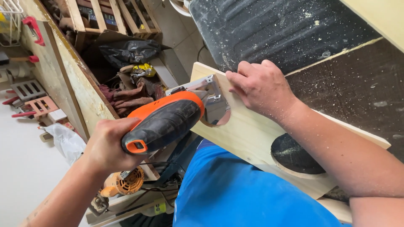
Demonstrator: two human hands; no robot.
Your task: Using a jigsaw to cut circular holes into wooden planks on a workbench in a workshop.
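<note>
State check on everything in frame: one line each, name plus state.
Left hand: closed around the jigsaw's handle.
Right hand: pressed flat on the board, beside the saw.
Jigsaw: held, its metal shoe on the board's edge at a curved notch.
Wooden board: flat on the bench, one round hole cut through, notch partly cut.
Dark bench surface: dusted with sawdust.

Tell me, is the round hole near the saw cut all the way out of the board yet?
Not yet. The cut beside the jigsaw curves only partway, while the other hole is complete.
</note>
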